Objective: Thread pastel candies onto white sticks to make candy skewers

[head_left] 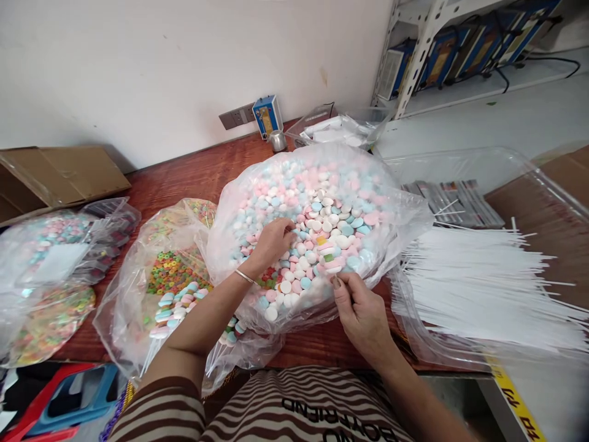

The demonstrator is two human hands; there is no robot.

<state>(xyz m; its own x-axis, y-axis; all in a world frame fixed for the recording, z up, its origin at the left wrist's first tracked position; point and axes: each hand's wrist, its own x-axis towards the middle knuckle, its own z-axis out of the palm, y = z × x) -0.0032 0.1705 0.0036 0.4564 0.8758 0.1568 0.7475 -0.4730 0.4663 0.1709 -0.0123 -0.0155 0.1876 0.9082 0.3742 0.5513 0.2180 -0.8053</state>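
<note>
A big clear plastic bag (391,215) lies open, full of pink, white and blue button-shaped marshmallows (301,264). Into it reaches my left hand (273,242), with a bracelet on the wrist; its fingers are curled together among the marshmallows, and what they pinch is hidden. At the bag's near edge, my right hand (363,313) pinches the lower end of a candy skewer (330,255), a short stack of marshmallows with green and yellow pieces between. Its stick cannot be made out.
Left of the bag, another bag holds ring-shaped candies (172,273) and finished candy skewers (177,301). White sticks (483,282) fill a clear bin on the right. Further bags (50,307) and a cardboard box (59,178) stand far left. A blue device (267,116) is by the wall.
</note>
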